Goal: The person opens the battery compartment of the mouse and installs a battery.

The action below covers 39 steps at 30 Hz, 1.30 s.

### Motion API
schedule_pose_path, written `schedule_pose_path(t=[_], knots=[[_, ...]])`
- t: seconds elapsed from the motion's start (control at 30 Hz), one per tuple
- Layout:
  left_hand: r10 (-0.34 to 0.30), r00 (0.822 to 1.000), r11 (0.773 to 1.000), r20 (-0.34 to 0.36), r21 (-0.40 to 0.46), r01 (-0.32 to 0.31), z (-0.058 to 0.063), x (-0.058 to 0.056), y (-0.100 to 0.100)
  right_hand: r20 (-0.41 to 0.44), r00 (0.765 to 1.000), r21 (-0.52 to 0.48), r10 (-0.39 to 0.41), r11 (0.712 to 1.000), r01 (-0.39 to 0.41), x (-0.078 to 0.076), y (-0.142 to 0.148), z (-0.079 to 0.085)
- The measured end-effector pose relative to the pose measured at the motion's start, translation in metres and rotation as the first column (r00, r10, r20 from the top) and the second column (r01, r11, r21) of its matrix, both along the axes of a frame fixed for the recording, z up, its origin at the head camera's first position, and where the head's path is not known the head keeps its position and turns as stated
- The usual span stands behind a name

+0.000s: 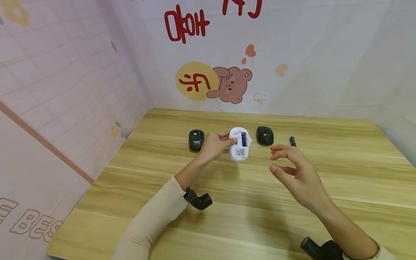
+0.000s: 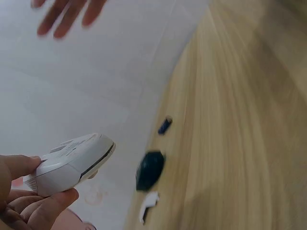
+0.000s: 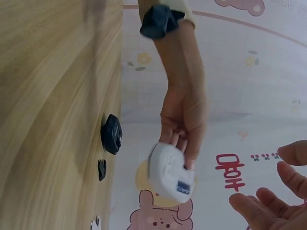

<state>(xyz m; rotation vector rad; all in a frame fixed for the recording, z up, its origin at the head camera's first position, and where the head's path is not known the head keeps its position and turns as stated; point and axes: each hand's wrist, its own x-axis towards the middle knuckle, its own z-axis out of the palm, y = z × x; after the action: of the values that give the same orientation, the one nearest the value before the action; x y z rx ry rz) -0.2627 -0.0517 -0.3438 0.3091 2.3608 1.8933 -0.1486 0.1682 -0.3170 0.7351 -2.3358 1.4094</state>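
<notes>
My left hand [image 1: 212,146] holds a white computer mouse [image 1: 239,153] above the table, thumb on its underside, which faces me. A dark blue battery [image 1: 244,139] lies in the mouse's uncovered compartment. My right hand [image 1: 297,173] hovers to the right, fingers loosely bent and apart, with nothing between them. Just beyond its fingertips in the head view, a loose blue battery [image 1: 293,141] lies on the table. A white cover piece [image 2: 149,206] rests on the table, mostly hidden behind the held mouse in the head view.
A black mouse [image 1: 196,141] lies underside up at left, a battery showing in it. Another black mouse [image 1: 265,135] sits upright right of the white one. The right wrist view shows a small black piece [image 3: 101,169] on the wooden table [image 1: 208,234]. A printed cloth stands behind.
</notes>
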Motion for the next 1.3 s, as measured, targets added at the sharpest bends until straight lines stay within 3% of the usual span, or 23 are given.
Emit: schedule_pose_path(t=[0.17, 0.33, 0.6, 0.83, 1.13, 1.2, 1.3], knots=[[0.085, 0.995, 0.996, 0.053, -0.013, -0.084, -0.018, -0.035, 0.002, 0.003, 1.000, -0.002, 0.013, 1.000, -0.013, 0.000, 0.001, -0.005], [0.198, 0.976, 0.977, 0.094, -0.100, -0.189, -0.033, -0.063, 0.010, 0.005, 1.000, 0.000, 0.014, 1.000, -0.014, 0.001, 0.002, -0.008], [0.283, 0.950, 0.944, 0.133, -0.213, -0.251, -0.058, -0.091, 0.015, 0.027, 1.000, -0.005, -0.013, 1.000, 0.013, 0.005, 0.006, -0.011], [0.329, 0.938, 0.913, 0.110, -0.289, -0.287, -0.071, -0.101, 0.015, 0.034, 0.999, -0.006, -0.037, 0.999, 0.038, 0.005, 0.012, -0.015], [0.364, 0.926, 0.808, -0.100, -0.460, -0.368, -0.065, -0.098, 0.019, 0.006, 0.999, -0.038, -0.035, 0.999, 0.035, 0.003, 0.016, -0.014], [0.354, 0.926, 0.795, -0.131, -0.480, -0.372, -0.064, -0.097, 0.019, 0.006, 0.999, -0.052, -0.036, 0.998, 0.037, 0.002, 0.017, -0.014], [0.342, 0.928, 0.792, -0.145, -0.487, -0.368, -0.062, -0.096, 0.020, 0.010, 0.999, -0.062, -0.036, 0.997, 0.037, 0.001, 0.018, -0.014]])
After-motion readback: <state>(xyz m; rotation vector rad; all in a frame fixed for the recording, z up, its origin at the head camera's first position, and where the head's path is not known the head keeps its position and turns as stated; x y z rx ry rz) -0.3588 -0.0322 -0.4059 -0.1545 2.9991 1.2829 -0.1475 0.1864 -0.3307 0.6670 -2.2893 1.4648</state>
